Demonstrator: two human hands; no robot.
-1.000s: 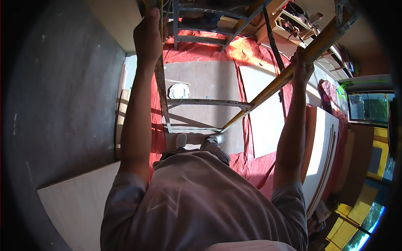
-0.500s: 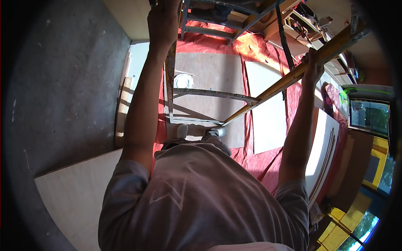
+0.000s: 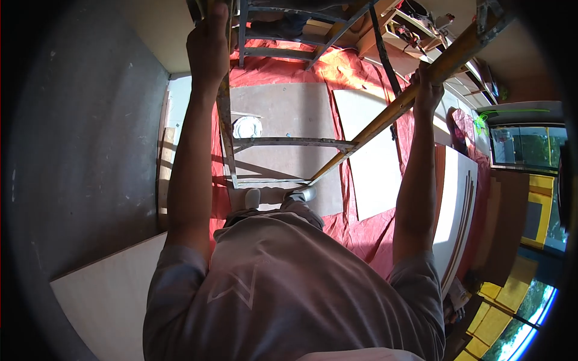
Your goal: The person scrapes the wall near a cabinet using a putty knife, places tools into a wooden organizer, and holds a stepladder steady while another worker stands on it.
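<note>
In the head view I see the ladder [image 3: 295,142] from centre to upper right, my left hand [image 3: 208,51] and right hand [image 3: 428,90] gripping its side rails [image 3: 385,123] — likely stiff, fairly heavy, best held there

the left arm [image 3: 191,162] and right arm [image 3: 416,174] are stretched toward the far side, held well apart. the left hand [image 3: 208,51] is curled, thumb pointed far; the right hand [image 3: 427,89] is clenched, slightly nearer.
</note>
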